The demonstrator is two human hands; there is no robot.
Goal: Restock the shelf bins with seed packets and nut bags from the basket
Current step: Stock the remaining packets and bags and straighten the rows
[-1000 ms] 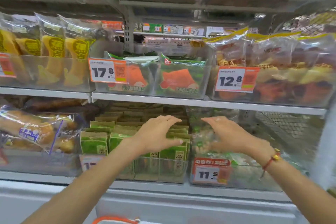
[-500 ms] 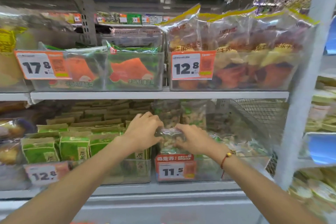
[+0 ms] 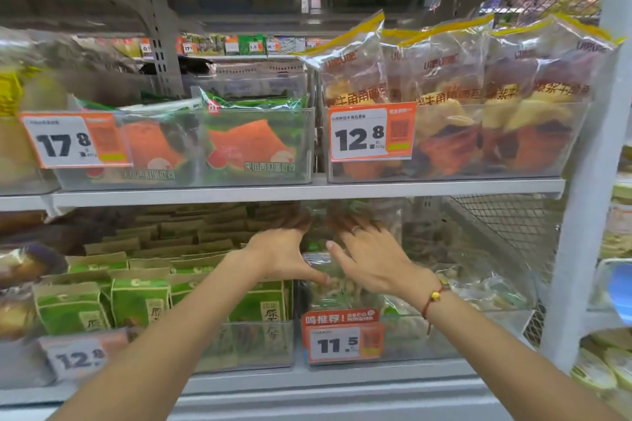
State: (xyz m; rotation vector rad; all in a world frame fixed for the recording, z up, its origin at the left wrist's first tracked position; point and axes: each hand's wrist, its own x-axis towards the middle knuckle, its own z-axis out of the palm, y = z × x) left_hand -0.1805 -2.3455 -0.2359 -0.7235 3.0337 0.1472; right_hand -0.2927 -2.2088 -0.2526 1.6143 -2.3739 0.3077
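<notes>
Shelving packed with clear bins frames both hands, left hand [image 3: 280,253] and right hand [image 3: 372,260], fingers spread open against nut bags [image 3: 337,287] in the 11.5 bin [image 3: 444,338], likely pushing stock back; next, probably fetching more.

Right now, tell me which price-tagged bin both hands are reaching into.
The clear bin tagged 11.5, lower shelf, holding nut bags. Left hand and right hand are over it; the other tagged bins go untouched.
</notes>
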